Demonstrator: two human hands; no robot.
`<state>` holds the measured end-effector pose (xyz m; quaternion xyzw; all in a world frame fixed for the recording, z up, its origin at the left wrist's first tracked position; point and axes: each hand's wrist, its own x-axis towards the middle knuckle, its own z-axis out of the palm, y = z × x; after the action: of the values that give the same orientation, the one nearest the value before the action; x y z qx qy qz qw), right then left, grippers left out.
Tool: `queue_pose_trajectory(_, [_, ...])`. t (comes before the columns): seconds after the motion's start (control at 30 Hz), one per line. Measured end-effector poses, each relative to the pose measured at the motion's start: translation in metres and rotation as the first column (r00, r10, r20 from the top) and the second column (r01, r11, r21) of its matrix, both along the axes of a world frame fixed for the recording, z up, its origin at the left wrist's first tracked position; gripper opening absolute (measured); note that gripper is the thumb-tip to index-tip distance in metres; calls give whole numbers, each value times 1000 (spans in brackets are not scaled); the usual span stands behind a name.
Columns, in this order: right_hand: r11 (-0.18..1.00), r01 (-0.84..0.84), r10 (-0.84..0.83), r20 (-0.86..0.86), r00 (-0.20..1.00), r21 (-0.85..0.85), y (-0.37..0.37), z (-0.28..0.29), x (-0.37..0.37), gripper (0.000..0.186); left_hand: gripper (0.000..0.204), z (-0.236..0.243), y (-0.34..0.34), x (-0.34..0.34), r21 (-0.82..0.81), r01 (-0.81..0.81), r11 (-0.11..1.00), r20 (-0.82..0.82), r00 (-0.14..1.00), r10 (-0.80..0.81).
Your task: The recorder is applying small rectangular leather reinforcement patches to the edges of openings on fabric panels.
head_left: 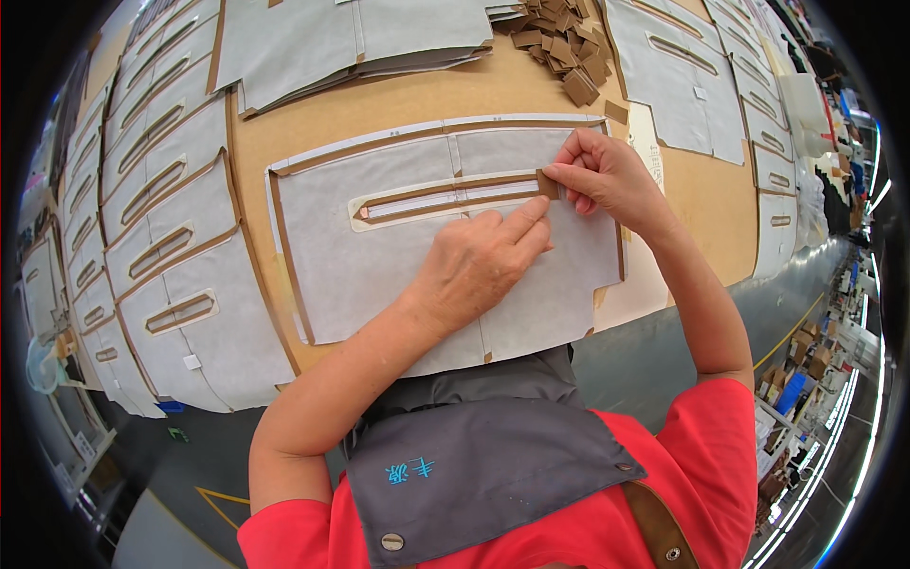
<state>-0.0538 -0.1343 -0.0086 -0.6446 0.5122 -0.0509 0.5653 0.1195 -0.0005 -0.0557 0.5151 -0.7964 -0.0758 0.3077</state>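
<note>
A light grey panel (379, 275) with brown-edged borders lies flat in front of me. A long narrow slot (417, 203) with brown edges and a pale surround runs across it. At the slot's right end sits a small brown patch (549, 186), pinched between the thumb and fingers of my right hand (607, 180). My left hand (485, 258) rests on the panel just below the slot, index finger stretched toward the patch and the other fingers partly bent. It holds nothing that I can see.
A heap of loose brown patches (569, 47) lies at the back of the tan table (427, 90). Overlapping rows of similar slotted panels (204, 351) cover the left side. More panels (701, 104) lie at the right, others at the back. One loose patch (616, 112) lies beyond my right hand.
</note>
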Motion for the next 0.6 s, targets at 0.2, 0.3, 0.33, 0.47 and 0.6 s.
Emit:
queue_pose_trajectory(0.2, [998, 34, -33, 25, 999, -61, 5, -2, -2, 21, 21, 0, -3, -1, -81, 22, 997, -14, 1000, -23])
queue_pose_trajectory(0.3, [994, 44, -43, 13, 999, -97, 9, 1, -2, 21, 19, 5, -3, 0, 0, 23, 1000, -12, 1000, -23])
queue_pose_trajectory(0.33, [986, 79, -78, 13, 997, -145, 13, 4, -2, 18, 18, 3, -4, 1, -35, -9, 999, -101, 995, 5])
queue_pose_trajectory(0.47, [907, 171, -125, 142, 982, -384, 39, -7, -24, 18, 16, 24, -21, 9, 174, -172, 970, -231, 950, 210])
queue_pose_trajectory(0.6, [510, -163, 236, -45, 971, -845, 65, -28, -34, 47, 21, 22, -57, 10, 297, -213, 931, -225, 932, 285])
